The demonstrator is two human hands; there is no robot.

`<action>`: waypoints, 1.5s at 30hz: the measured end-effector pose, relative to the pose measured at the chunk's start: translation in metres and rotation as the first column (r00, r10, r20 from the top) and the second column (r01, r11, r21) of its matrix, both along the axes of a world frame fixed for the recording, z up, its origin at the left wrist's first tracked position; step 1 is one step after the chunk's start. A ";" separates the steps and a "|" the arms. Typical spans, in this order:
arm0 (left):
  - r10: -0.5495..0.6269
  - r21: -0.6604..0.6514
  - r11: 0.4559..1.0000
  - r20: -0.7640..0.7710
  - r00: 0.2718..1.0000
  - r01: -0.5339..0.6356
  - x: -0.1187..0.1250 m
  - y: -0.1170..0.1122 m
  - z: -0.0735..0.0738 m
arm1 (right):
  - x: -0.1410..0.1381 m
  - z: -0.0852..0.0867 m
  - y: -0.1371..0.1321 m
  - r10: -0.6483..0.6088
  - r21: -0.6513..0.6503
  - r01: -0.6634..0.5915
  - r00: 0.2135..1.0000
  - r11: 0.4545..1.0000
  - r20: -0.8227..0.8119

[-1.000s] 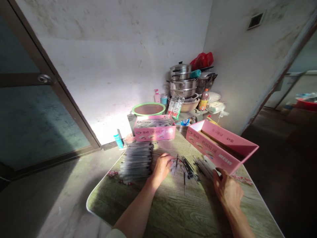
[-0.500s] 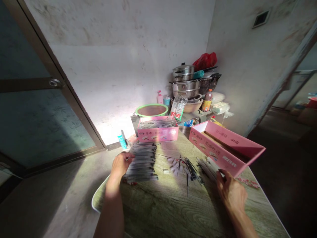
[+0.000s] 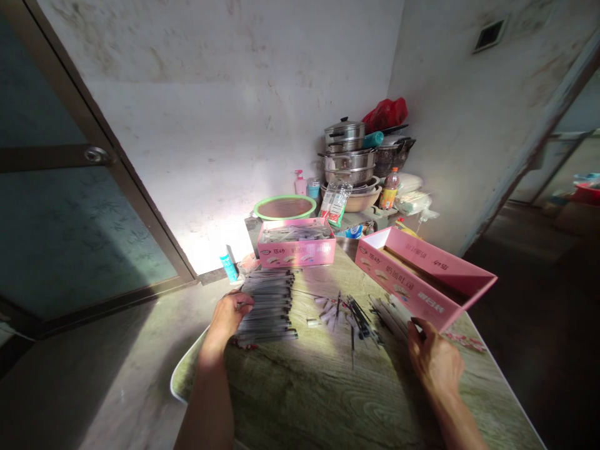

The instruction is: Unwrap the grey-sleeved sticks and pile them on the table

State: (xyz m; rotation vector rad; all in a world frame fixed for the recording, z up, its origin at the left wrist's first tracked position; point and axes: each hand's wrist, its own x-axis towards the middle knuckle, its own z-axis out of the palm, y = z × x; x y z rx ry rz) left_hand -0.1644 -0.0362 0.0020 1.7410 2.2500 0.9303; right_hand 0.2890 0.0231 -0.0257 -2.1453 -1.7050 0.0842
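Note:
A stack of slim grey pens [image 3: 269, 306] with dark ends lies in a row on the table's left part. Bent over the left ends of that row is my left hand [image 3: 229, 317], its thumb and fingers closed together; what lies between them is hidden. To the right, my right hand [image 3: 434, 357] is closed at the near end of a bundle of pale pens [image 3: 390, 315], thumb and forefinger pinched there. Between the hands are loose dark sticks [image 3: 360, 319] and short pale caps [image 3: 330, 312], scattered on the wood-patterned table [image 3: 300, 387].
A pink box [image 3: 297, 255] full of pens stands behind the row. Another pink box [image 3: 422, 281] sits tilted at the right, beside my right hand. Further back are a green-rimmed basin [image 3: 285, 207], stacked steel pots [image 3: 347, 165] and a drink bottle [image 3: 390, 189].
The view has shifted slightly, so everything sits a little further left. Both hands stay at the same pens, with hardly any movement.

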 end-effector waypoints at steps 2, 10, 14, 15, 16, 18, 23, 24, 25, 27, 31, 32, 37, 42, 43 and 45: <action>-0.004 0.005 1.000 0.005 1.000 0.004 0.000 0.000 0.001 | 0.000 0.000 0.000 -0.003 0.003 0.003 1.000 1.000 0.014; -0.047 0.014 0.999 -0.034 0.998 0.048 0.000 -0.002 0.001 | -0.001 0.001 0.000 -0.007 0.003 0.007 1.000 1.000 0.021; -0.019 0.048 0.999 -0.019 1.000 0.020 -0.001 -0.006 0.002 | -0.001 0.004 -0.002 -0.010 -0.015 0.010 1.000 1.000 0.021; -0.002 0.050 0.999 -0.013 1.000 0.003 -0.002 -0.007 0.003 | -0.001 0.004 -0.002 -0.008 -0.015 0.009 1.000 1.000 0.019; 0.013 0.046 0.999 -0.010 1.000 -0.012 -0.003 -0.008 0.003 | -0.001 0.004 -0.002 -0.008 -0.015 0.008 1.000 1.000 0.017; 0.033 0.020 0.999 -0.016 0.999 -0.033 -0.005 -0.009 0.002 | 0.000 0.004 -0.001 -0.009 -0.017 0.009 1.000 1.000 0.012; 0.070 -0.040 0.997 -0.049 0.996 -0.072 -0.005 -0.010 -0.001 | 0.000 0.002 0.000 -0.008 -0.013 0.008 1.000 1.000 0.005; 0.077 -0.043 0.996 -0.050 0.996 -0.080 -0.005 -0.010 -0.002 | 0.000 0.002 0.000 -0.006 -0.009 0.006 1.000 1.000 0.002; 0.083 -0.046 0.995 -0.051 0.995 -0.086 -0.004 -0.010 -0.002 | 0.000 0.001 0.000 -0.004 -0.005 0.004 1.000 1.000 0.000; 0.094 -0.052 0.994 -0.057 0.994 -0.097 -0.003 -0.010 -0.001 | 0.000 0.000 0.001 0.001 0.005 -0.001 1.000 1.000 -0.003; 0.104 -0.053 0.993 -0.092 0.990 -0.109 -0.001 -0.011 0.002 | 0.002 -0.004 0.002 0.002 0.024 -0.001 1.000 1.000 -0.011; 0.096 -0.049 0.994 -0.089 0.991 -0.100 0.000 -0.011 0.002 | 0.002 -0.005 0.002 0.003 0.030 -0.003 1.000 1.000 -0.016; 0.035 -0.065 0.997 -0.029 0.999 -0.037 0.002 -0.012 0.006 | 0.004 -0.008 0.003 0.010 0.056 -0.009 1.000 0.998 -0.026; 0.033 -0.077 0.996 -0.035 0.999 -0.035 0.001 -0.010 0.002 | 0.003 -0.005 0.002 0.009 0.052 -0.008 1.000 0.999 -0.020; 0.034 -0.074 0.997 -0.038 0.999 -0.036 0.000 -0.010 0.001 | 0.002 -0.004 0.001 0.008 0.047 -0.007 1.000 0.999 -0.017; 0.034 -0.065 0.997 -0.038 0.999 -0.036 0.000 -0.009 -0.002 | 0.001 -0.003 0.001 0.003 0.036 -0.002 1.000 0.999 -0.009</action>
